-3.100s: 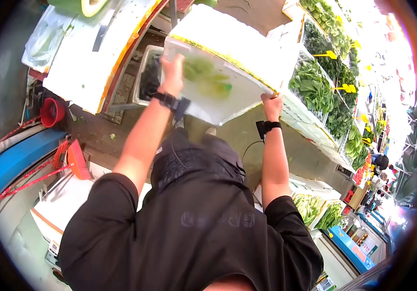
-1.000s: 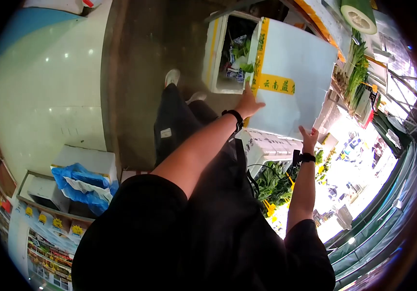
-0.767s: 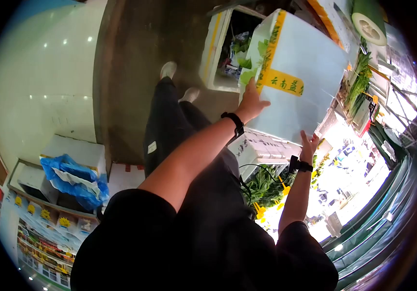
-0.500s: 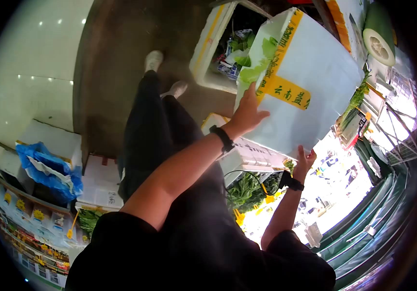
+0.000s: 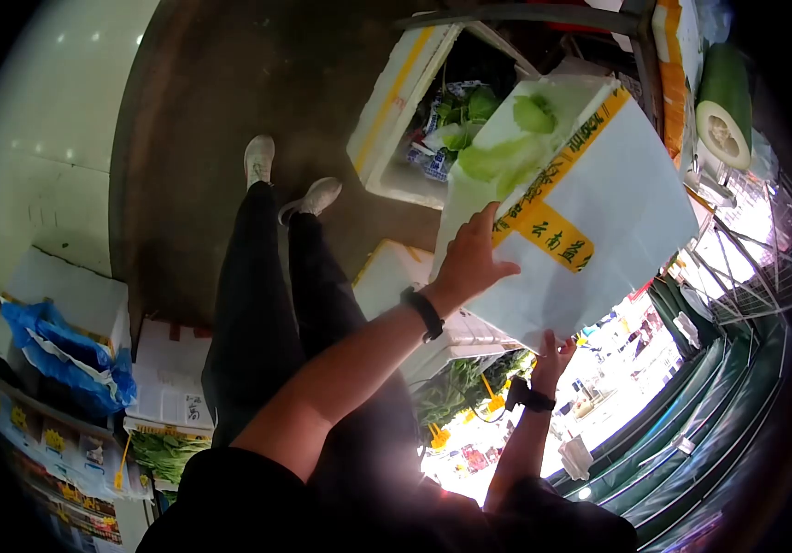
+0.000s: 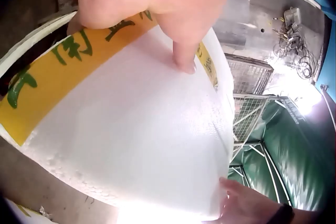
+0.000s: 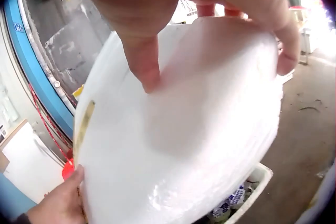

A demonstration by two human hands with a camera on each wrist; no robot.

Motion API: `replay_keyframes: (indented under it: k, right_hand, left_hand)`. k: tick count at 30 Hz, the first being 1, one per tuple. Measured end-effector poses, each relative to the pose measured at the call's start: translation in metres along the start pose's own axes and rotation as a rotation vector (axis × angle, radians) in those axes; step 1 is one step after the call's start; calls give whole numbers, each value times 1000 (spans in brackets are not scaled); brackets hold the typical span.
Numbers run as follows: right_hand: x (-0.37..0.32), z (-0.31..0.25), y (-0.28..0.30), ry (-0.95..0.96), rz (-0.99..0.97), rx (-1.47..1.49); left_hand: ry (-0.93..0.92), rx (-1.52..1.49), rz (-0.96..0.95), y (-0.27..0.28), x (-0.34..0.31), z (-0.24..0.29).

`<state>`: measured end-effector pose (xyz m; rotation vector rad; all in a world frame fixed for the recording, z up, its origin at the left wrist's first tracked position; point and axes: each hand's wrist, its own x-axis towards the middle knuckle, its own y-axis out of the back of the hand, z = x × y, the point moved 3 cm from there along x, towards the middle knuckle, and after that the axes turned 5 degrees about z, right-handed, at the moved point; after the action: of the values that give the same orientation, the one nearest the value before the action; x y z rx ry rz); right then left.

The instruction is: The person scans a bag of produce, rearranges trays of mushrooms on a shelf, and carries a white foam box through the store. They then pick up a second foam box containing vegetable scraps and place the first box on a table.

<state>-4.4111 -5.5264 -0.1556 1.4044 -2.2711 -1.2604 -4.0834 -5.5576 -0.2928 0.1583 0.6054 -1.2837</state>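
Both arms (image 5: 327, 392) are stretched out, left hand (image 5: 468, 260) with its thumb (image 6: 184, 56) splayed wide, right hand (image 5: 551, 367) kinda hooked, fingers (image 7: 287, 50) curled.

A vegetable market, by its leafy greens (image 5: 170, 452), foam boxes (image 5: 631, 189), yellow tags (image 5: 494, 401) and cut green melon (image 5: 726, 97).

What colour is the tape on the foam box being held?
Yellow-orange with green lettering; the tape shows best close up in the left wrist view.
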Motion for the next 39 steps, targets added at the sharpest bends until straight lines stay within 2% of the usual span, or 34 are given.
replay_keyframes:
  k: [4, 6, 12, 14, 15, 19, 21, 26, 27, 30, 33, 37, 39]
  right_hand:
    - [-26, -53, -11, 18, 43, -70]
    - [-29, -55, -3, 95, 59, -128]
    - [-36, -26, -11, 83, 53, -148]
    - [-36, -32, -15, 63, 64, -68]
    - [-38, -39, -14, 43, 102, -122]
    - [-45, -55, -6, 196, 121, -73]
    - [-45, -53, -9, 92, 104, -95]
    - [-37, -21, -19, -54, 88, -94]
    - [-38, -20, -22, -42, 79, -87]
    - [-36, -19, -16, 22, 95, -99]
    - [-32, -27, -7, 59, 97, -21]
    - [-37, -27, -7, -26, 96, -36]
    - [-37, -22, -8, 12, 71, -85]
  left_hand:
    - [13, -55, 26, 10, -4, 14]
    - [32, -63, 17, 9, -11, 17]
    - [-20, -85, 25, 10, -13, -21]
    - [-43, -43, 47, 17, -4, -6]
    - [-2, -66, 5, 19, -4, 0]
    - [-5, -123, -24, 22, -13, 10]
    - [-60, -123, 7, 23, -14, 5]
    - [11, -31, -26, 25, 0, -9]
    - [44, -38, -25, 26, 4, -14]
    - [-28, -44, -42, 27, 3, -4]
    - [-86, -67, -70, 28, 1, 23]
    - [-48, -22, -49, 17, -4, 10]
    - [11, -17, -15, 17, -5, -10]
